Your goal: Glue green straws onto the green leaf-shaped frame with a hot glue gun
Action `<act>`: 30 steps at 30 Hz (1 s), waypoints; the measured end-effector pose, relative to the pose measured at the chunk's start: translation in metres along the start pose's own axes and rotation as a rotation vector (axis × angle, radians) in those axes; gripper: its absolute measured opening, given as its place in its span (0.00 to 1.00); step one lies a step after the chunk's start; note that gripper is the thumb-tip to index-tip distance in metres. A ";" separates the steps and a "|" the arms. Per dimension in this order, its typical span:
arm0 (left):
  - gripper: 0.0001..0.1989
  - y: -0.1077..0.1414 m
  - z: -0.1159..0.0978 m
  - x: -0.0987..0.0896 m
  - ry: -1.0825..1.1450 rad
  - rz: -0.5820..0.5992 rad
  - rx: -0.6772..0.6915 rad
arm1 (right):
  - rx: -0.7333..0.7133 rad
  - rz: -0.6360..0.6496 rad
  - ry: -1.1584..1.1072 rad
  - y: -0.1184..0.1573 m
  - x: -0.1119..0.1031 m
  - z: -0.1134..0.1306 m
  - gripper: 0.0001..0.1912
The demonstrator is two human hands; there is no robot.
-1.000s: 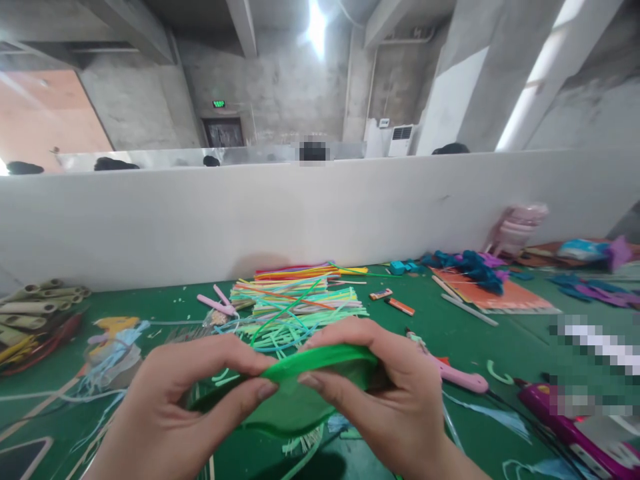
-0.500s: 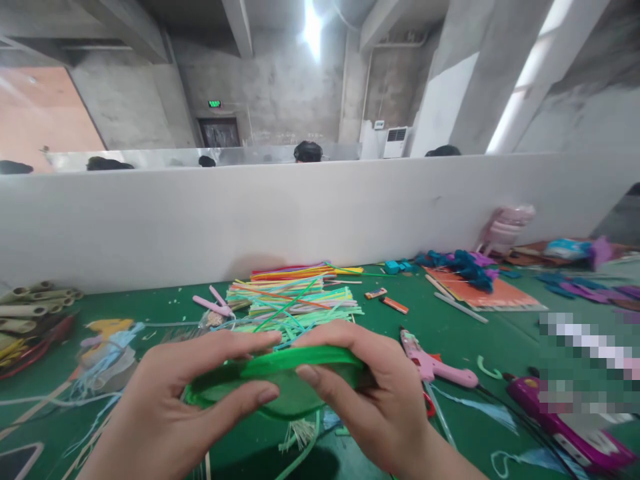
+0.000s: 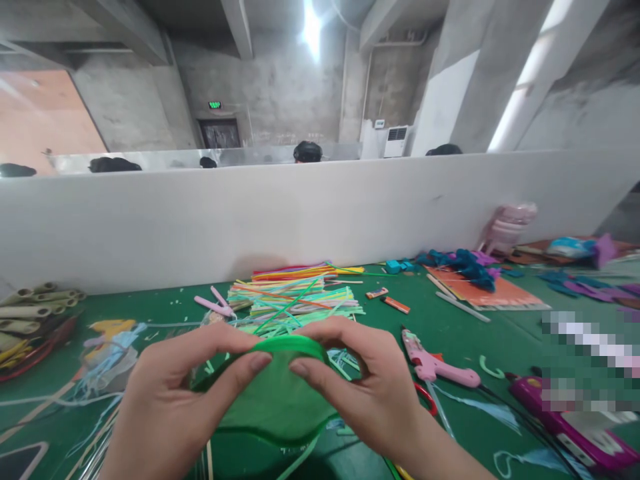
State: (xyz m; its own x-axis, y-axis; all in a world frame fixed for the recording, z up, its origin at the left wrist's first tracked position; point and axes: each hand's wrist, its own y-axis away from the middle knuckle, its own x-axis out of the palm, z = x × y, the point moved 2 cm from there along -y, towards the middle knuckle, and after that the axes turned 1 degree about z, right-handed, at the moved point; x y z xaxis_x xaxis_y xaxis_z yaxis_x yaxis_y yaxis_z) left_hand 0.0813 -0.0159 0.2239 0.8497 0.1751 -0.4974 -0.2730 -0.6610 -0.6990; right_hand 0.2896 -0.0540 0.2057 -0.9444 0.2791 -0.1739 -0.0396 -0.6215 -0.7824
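Note:
Both hands hold up a round green piece [image 3: 285, 397] of thin, see-through fabric with a thicker green rim, its upper edge tilted toward me. On the upper left edge, my left hand [image 3: 195, 380] pinches the rim between thumb and fingers. My right hand [image 3: 360, 373] grips the same rim a little to the right, thumb on the near face and fingers behind. The rim bows up between the two thumbs. A pale green stem-like strip [image 3: 300, 460] shows below the piece; whether it is joined to it I cannot tell.
Behind the hands lies a pile of coloured pipe cleaners [image 3: 300, 300]. A pink glue gun [image 3: 435, 367] and a purple glue gun [image 3: 565, 420] sit on the right. Bamboo tubes [image 3: 35, 310] and a yellow glue gun [image 3: 113, 327] are left. A white partition [image 3: 320, 220] stands behind.
The green piece has tipped, so more of its flat face shows. My hands have come closer together along the rim, which now arches more between them.

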 end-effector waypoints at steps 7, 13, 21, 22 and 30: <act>0.04 -0.001 0.010 0.006 0.137 0.025 -0.092 | 0.010 -0.011 -0.076 0.002 0.000 -0.004 0.06; 0.16 -0.015 0.053 0.014 0.382 -0.067 -0.305 | 0.267 0.181 0.118 0.004 -0.002 -0.010 0.33; 0.22 -0.028 0.072 0.019 0.356 0.028 -0.269 | 0.164 0.413 0.392 0.009 0.007 -0.022 0.17; 0.22 -0.028 0.069 0.018 0.335 0.048 -0.257 | 0.142 0.412 0.393 0.009 0.008 -0.023 0.16; 0.13 -0.026 0.055 0.017 0.213 0.095 -0.220 | 0.092 0.336 0.408 0.009 0.011 -0.034 0.11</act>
State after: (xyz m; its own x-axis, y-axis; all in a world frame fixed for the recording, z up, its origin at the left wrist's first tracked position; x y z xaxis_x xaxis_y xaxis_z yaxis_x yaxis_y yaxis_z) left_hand 0.0774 0.0444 0.2052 0.9069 -0.0365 -0.4198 -0.2712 -0.8130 -0.5152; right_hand 0.2898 -0.0321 0.1762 -0.7071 0.3044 -0.6383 0.1970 -0.7821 -0.5912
